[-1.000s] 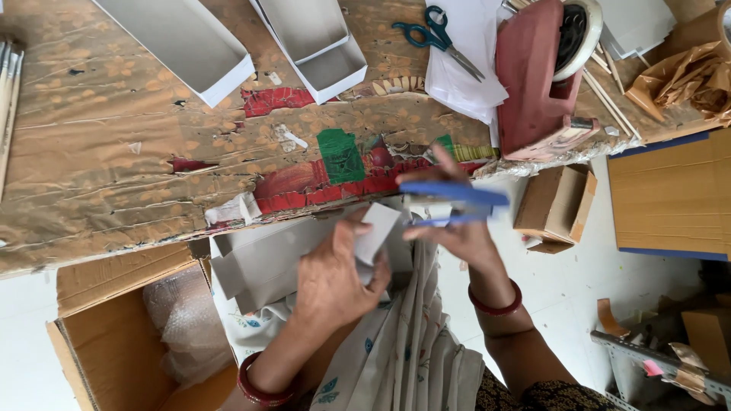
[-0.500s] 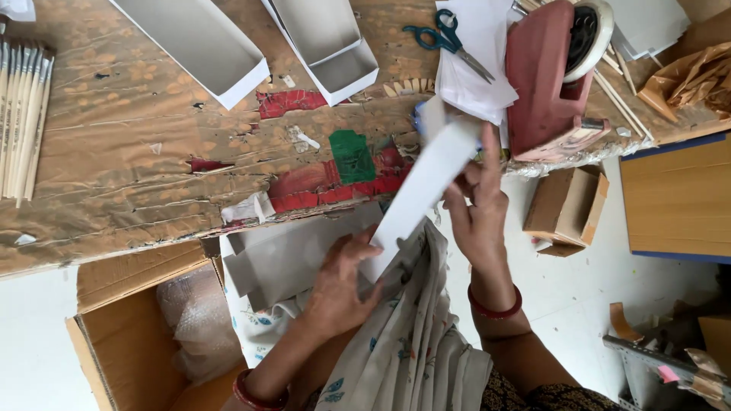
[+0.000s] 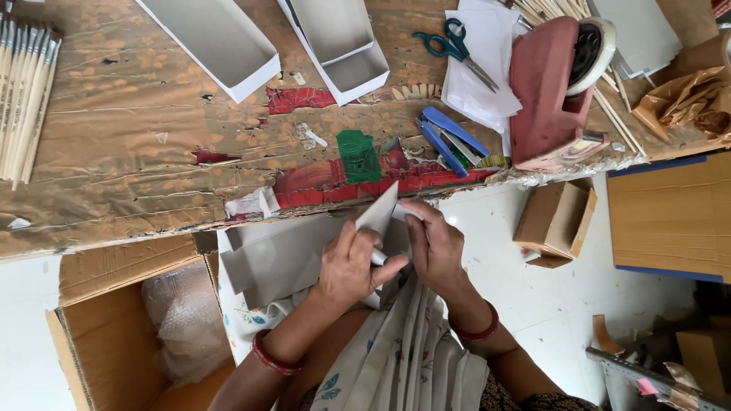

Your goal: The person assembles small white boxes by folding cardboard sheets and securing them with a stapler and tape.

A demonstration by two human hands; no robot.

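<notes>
Both my hands hold a folded piece of grey-white card (image 3: pixel 378 211) just below the table's front edge, over my lap. My left hand (image 3: pixel 352 265) pinches its lower side, my right hand (image 3: pixel 435 245) grips its right edge. The card's point tilts up toward the table. A blue stapler (image 3: pixel 449 139) lies on the table edge just above my right hand, not held. More grey card sheets (image 3: pixel 278 259) rest on my lap to the left.
The paper-covered table (image 3: pixel 137 152) carries open white card boxes (image 3: pixel 217 42), blue-handled scissors (image 3: pixel 451 44) on white paper, a red tape dispenser (image 3: pixel 550 95) and thin sticks (image 3: pixel 23 91) at far left. Cardboard boxes (image 3: pixel 114 335) (image 3: pixel 560 221) stand on the floor.
The blue stapler left my right hand and now lies on the table edge. The long card, held upright half a second ago, has come down and is folded between both hands.
</notes>
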